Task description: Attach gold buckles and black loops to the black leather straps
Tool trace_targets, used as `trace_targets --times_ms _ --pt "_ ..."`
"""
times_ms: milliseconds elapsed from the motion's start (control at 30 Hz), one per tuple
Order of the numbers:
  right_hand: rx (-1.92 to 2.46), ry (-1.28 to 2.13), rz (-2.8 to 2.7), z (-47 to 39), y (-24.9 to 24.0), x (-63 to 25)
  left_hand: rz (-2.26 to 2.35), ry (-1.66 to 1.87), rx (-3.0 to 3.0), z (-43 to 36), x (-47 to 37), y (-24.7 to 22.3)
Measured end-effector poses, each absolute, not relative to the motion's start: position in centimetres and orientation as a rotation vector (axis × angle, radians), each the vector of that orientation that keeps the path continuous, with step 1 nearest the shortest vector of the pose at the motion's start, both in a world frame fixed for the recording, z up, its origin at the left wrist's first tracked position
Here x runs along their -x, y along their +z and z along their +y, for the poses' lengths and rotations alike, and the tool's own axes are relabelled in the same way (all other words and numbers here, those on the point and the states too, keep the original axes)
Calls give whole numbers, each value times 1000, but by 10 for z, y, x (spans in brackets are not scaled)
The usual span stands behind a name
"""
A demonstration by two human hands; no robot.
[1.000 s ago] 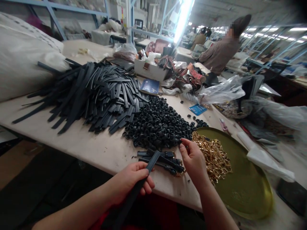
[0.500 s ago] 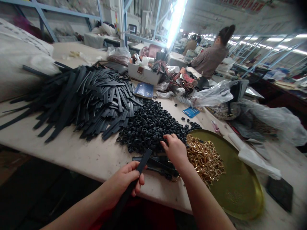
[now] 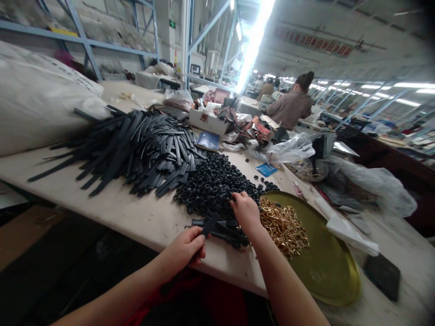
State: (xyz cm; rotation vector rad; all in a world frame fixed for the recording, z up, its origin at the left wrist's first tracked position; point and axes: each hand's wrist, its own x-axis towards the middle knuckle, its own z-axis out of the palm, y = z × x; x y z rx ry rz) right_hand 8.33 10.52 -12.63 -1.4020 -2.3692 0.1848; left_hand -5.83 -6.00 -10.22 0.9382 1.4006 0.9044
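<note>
My left hand (image 3: 188, 244) is closed round a flat black strap (image 3: 210, 223), its free end pointing up and away from me. My right hand (image 3: 245, 209) reaches over the near right side of a heap of small black strap loops (image 3: 214, 181). Its thumb and fingertips are bent together at the loops; whatever lies between them is too small to make out. Below that hand lies a bundle of finished-looking black straps (image 3: 226, 233). To its right, small gold metal fittings (image 3: 285, 228) are piled on a round gold-green tray (image 3: 336, 267).
A large heap of loose black straps (image 3: 136, 149) spreads over the left of the table (image 3: 132, 217). Behind stand a blue booklet (image 3: 208, 141) and a white box (image 3: 207, 121) of scraps. Plastic bags (image 3: 367, 181) and a dark flat pad (image 3: 382, 274) lie right. A person (image 3: 290, 106) sits farther back.
The camera view has tilted up and shifted left. My left hand keeps hold of the strap. My right hand stays at the loops, its fingertips drawn closer together.
</note>
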Motion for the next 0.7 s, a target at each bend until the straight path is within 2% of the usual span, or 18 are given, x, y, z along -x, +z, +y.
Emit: trace_targets --times_ms 200,400,600,700 --pt "1363 305 -2305 107 -132 -81 1426 935 -919 -71 55 -100" --pt "1247 587 -2092 110 -130 -84 1442 917 -956 -67 61 -103" --pt "1145 1100 -1813 99 -132 -98 1458 894 -1078 -45 61 -93" --pt "1039 1556 -1438 84 -130 -97 1500 899 -1207 -31 56 -86"
